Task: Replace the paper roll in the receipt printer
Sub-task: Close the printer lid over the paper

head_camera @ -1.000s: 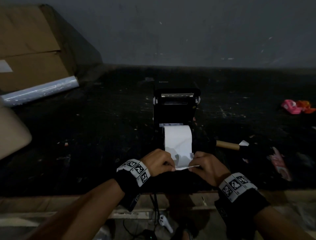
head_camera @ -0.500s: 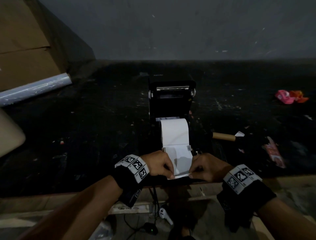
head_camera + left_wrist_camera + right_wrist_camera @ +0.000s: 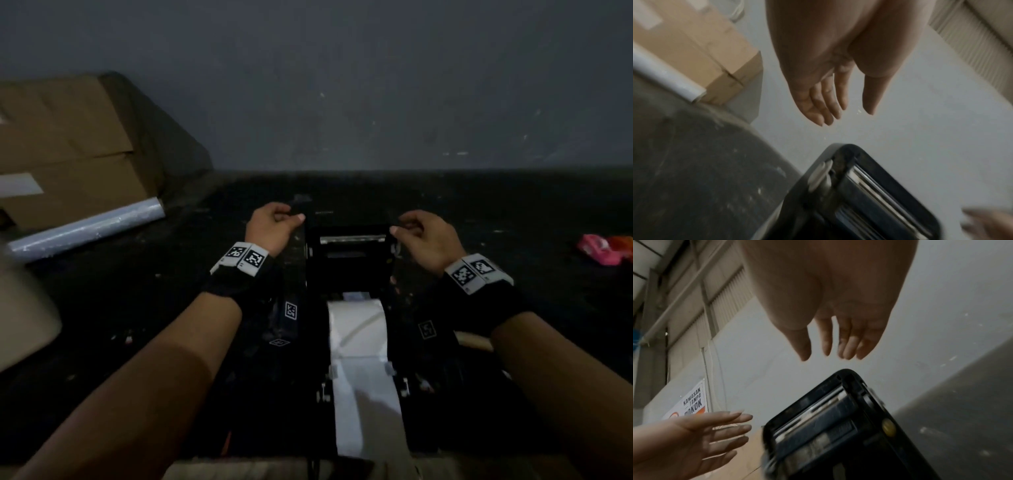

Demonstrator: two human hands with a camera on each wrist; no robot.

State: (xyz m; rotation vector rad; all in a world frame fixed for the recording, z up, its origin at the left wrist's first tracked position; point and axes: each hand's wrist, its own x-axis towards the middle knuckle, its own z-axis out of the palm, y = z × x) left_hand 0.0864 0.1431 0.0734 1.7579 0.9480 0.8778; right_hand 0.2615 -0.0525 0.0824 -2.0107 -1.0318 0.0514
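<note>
Here, both hands flank the raised printer lid (image 3: 349, 236).
Left hand (image 3: 272, 226) and right hand (image 3: 423, 236): fingers relaxed, holding nothing; paper roll (image 3: 356, 329) seated nearer the wrists.

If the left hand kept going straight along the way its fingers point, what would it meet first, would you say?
Probably nothing close: the left hand points past the raised printer lid toward the grey wall; depth is unclear.

Printer (image 3: 349, 260) mid-table, lid up at back; paper roll (image 3: 356, 325) inside; L hand (image 3: 270, 228) & R hand (image 3: 424, 240) flanking lid.
</note>
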